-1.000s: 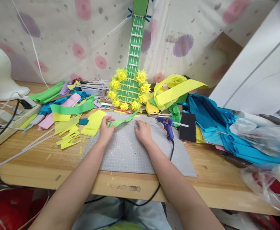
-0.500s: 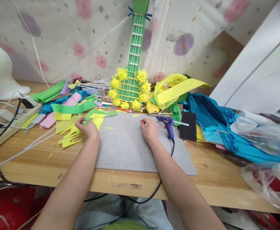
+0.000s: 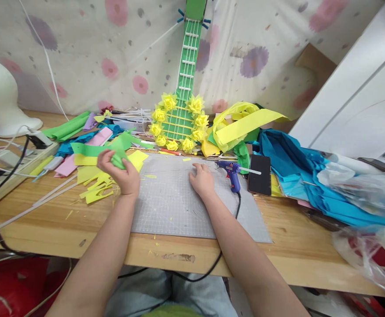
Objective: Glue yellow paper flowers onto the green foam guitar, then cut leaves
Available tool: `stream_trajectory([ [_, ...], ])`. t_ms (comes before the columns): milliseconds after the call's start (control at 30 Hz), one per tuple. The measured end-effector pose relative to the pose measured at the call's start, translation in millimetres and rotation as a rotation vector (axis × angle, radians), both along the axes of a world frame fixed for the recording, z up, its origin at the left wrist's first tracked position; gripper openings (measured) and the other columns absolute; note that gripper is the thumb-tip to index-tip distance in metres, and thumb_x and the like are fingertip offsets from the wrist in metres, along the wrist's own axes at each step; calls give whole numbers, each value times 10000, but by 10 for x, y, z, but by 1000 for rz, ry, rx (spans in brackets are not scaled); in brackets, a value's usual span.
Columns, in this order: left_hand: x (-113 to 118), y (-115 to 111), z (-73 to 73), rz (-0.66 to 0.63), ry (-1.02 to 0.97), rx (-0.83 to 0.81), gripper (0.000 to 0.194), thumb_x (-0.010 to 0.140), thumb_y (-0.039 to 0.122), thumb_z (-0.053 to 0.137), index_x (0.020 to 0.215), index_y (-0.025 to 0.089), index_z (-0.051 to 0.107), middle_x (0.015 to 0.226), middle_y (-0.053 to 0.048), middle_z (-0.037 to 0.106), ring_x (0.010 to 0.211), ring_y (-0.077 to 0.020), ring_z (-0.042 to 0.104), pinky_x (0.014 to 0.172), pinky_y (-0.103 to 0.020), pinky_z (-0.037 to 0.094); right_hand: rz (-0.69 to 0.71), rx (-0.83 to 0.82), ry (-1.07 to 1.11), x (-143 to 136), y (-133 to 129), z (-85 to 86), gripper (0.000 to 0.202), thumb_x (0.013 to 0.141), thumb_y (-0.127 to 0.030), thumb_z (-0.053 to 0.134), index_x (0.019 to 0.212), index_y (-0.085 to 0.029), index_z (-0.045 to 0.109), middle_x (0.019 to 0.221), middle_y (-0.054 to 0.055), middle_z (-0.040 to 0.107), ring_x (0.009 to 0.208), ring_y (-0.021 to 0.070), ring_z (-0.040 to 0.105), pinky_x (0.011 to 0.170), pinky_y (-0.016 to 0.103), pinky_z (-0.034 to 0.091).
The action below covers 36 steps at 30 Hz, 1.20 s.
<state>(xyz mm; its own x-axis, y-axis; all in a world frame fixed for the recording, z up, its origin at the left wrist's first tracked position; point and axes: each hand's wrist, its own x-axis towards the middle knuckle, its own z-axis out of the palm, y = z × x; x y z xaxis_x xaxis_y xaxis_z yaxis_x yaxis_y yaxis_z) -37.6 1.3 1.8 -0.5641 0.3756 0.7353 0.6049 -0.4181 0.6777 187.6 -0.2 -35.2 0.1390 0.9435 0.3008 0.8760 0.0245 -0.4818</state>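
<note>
My left hand (image 3: 121, 176) is closed on green crepe paper (image 3: 119, 159) above the left edge of the grey cutting mat (image 3: 172, 198). Yellow paper pieces (image 3: 96, 187) lie just left of and under it. Over the mat's upper right part, my right hand (image 3: 203, 178) has its fingers apart and holds nothing. Right of that hand lies a purple glue gun (image 3: 232, 174) with a white glue stick in it. Behind the mat stands a green ukulele-like model (image 3: 186, 83) ringed by yellow paper flowers (image 3: 159, 115).
A black phone (image 3: 260, 175) lies beside the glue gun, whose cable runs over the table's front edge. Blue paper (image 3: 287, 163) and plastic bags (image 3: 360, 185) are at the right. A power strip (image 3: 23, 169) and a white mannequin head (image 3: 1, 97) stand at the left.
My left hand has lifted and turned, pulling up the green paper, more of which now shows in it. My right hand has shifted slightly left and its fingers have spread.
</note>
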Motion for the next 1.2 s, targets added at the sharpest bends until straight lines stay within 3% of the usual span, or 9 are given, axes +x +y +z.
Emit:
stream_trajectory([
  [133,336,-90,-134,-313,42,-120,393,679,38,484,1040,180,424,1150,-112,432,1180,-218,409,1051,-401,290,211,120,400,-114,-25,28,340,771,-328,549,1080,-190,579,1166,111,549,919,196,563,838,362,445],
  [267,654,-179,-285,-735,12,-257,480,711,57,487,1154,213,389,1221,-115,413,1129,-188,493,994,-375,383,503,-160,989,-243,-58,46,348,734,-461,572,972,-209,584,953,37,629,789,135,587,738,297,479],
  [333,731,-185,-348,-867,-33,-336,533,715,69,510,1202,230,367,1286,-121,366,1164,-187,484,997,-369,385,504,-219,1155,-260,-54,29,343,671,-444,639,909,-204,586,837,6,629,742,121,579,695,269,472],
  [433,750,-140,-405,-966,-162,-378,619,682,117,602,1233,252,352,1363,-120,308,1235,-206,429,1000,-361,387,354,-196,1244,-225,-28,2,317,570,-390,715,763,-185,569,686,-30,583,612,95,529,600,237,441],
  [533,715,-78,-408,-992,-357,-440,670,629,182,686,1215,238,365,1314,-129,392,1129,-201,522,929,-356,449,273,-99,1295,-171,-13,17,300,554,-368,713,716,-186,537,666,-44,558,580,83,505,569,225,421],
  [667,680,-51,-356,-988,-569,-597,563,606,258,714,1091,186,437,921,-46,606,758,-144,632,765,-351,523,256,-61,1325,-137,-26,64,303,587,-382,677,749,-210,486,636,-61,544,547,86,497,555,229,417],
  [800,660,-73,-293,-965,-604,-654,441,581,279,714,942,166,487,617,54,549,556,-113,588,610,-287,519,243,-60,1248,-132,-16,37,290,615,-395,628,756,-224,442,553,-79,506,480,85,444,509,221,377],
  [1033,599,-43,-257,-862,-590,-600,241,620,290,653,800,167,552,738,11,586,567,-80,518,517,-215,463,134,63,1188,-44,36,-22,273,621,-381,581,781,-225,424,655,-53,514,563,101,476,532,224,379],
  [1200,564,4,-273,-766,-619,-560,164,664,281,603,764,164,545,709,17,554,551,-79,486,516,-221,469,213,30,1210,-29,10,9,328,548,-327,647,784,-217,448,729,-36,516,614,102,487,557,222,388],
])
